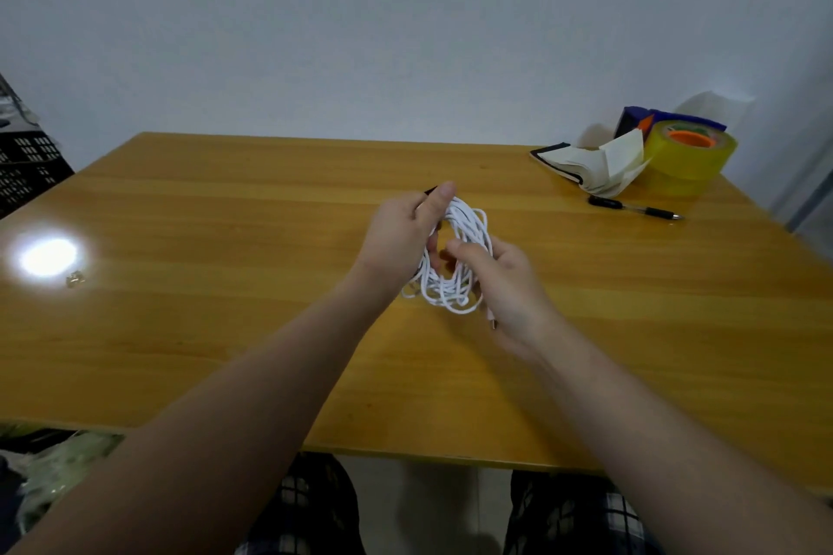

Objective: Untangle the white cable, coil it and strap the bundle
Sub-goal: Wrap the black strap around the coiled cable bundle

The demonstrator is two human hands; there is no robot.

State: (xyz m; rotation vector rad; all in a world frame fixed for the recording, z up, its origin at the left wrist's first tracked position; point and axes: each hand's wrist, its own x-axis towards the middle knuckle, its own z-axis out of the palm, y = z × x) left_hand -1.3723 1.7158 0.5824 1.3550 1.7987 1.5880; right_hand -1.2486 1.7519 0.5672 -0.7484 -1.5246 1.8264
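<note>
Cable (455,257), white and looped into a bundle, is held above the table (225,329) between both outstretched arms; its top is pinched by the left hand (403,234), its right side gripped by the curled right hand (505,284).

Held above the middle of the surface (270,351): cable coil (455,266), between left hand (399,239) on its left side and right hand (509,288) on its right. At the far right corner: tape roll (689,158), with notebook (590,164) just left of it and pen (635,207) lying nearer, before both. Near the left edge: small object (74,279), too small to tell
</note>
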